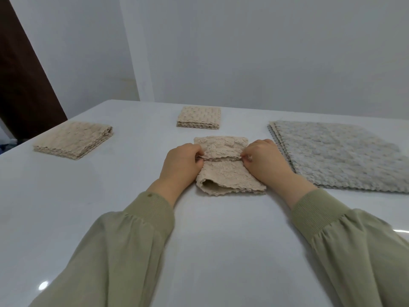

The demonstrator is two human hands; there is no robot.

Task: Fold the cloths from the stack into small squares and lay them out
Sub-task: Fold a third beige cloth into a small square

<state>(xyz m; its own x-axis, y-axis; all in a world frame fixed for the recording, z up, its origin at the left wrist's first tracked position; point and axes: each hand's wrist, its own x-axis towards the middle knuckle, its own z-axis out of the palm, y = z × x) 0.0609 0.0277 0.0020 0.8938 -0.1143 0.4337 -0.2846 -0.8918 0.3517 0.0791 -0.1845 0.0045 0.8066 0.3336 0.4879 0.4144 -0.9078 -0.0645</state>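
Pinching grips: left hand [181, 162] and right hand [265, 161] are holding opposite ends of the beige cloth's [230, 173] fold at centre, stack [340, 151] lying at 3 o'clock; corners likely needing squaring before flattening.

So the worktop [210, 251] is plain glossy white, with a couple of light glints on it. Lying right on it: a left beige square [73, 140], already folded, out near the left edge, a far beige square [199, 118] at the back middle, a half-folded beige cloth [228, 173] dead centre, and a flat grey stack [345, 156] of unfolded cloths on the right, none of them touching.
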